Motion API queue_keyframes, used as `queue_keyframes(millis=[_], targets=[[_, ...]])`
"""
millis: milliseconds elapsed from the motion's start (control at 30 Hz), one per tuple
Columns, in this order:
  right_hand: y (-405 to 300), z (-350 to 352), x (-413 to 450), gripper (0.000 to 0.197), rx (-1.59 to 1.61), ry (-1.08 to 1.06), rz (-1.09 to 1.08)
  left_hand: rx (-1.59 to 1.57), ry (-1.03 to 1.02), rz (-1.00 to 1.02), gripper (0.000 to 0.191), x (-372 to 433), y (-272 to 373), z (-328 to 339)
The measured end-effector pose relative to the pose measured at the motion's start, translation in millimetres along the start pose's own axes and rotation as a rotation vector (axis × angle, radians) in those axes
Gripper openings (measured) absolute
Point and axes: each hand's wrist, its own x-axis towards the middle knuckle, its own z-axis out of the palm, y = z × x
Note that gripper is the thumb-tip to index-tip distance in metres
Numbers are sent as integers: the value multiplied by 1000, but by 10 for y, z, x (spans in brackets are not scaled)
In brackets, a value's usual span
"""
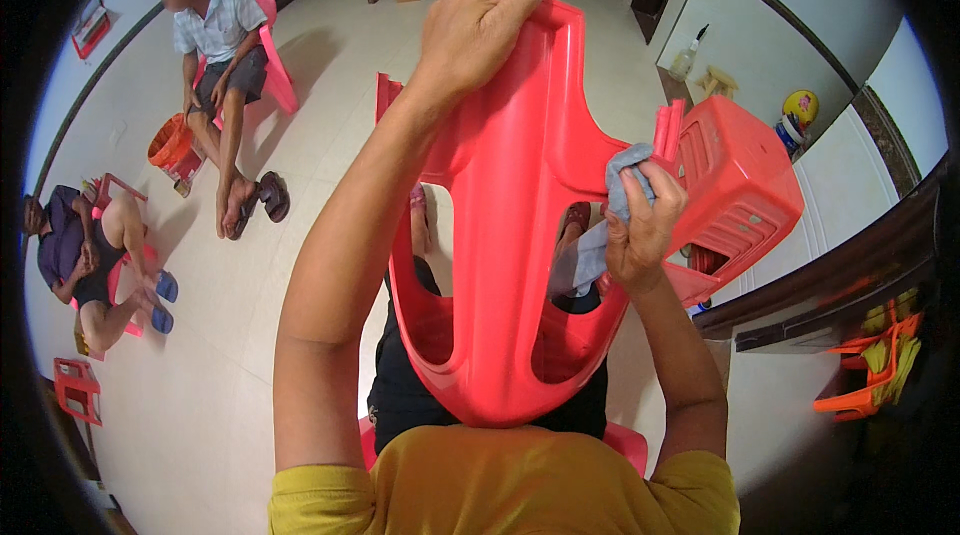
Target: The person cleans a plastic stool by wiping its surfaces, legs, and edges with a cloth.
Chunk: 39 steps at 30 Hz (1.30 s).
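A red plastic chair [499, 235] lies tilted across my lap, its rounded end against my yellow shirt and its far end raised. My left hand [480, 28] grips the chair's far edge from above. In my right hand [645, 223] is a bunched grey cloth [628, 178], pressed to the chair's right edge beside a leg; a loose part of the cloth hangs towards the chair's right opening. Through the two openings, parts of my dark trousers and footwear show.
Just right of the chair stands a red plastic stool [739, 190]. Two people sit at the left, near a red bucket [171, 145] and a pair of dark sandals [274, 197]. A spray bottle [684, 60] and small wooden stool [716, 82] are by the right wall.
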Motion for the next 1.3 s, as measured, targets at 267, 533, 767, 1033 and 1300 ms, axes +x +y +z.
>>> queue_keyframes(millis=[267,533,767,1033,1300], targets=[[-472,-22,477,50,-121,-97,-197,50,96,35,43,10,-44,52],[-694,-89,665,46,-230,-369,-97,104,79,29,41,15,-10,111],[-490,-185,157,30,-151,-434,151,155,92,2,39,-12,-3,1],[-553,-382,483,23,269,-101,188,175,139,56,40,15,-69,69],[-470,-81,893,35,147,-222,153,256,152,-15,37,13,-34,102]])
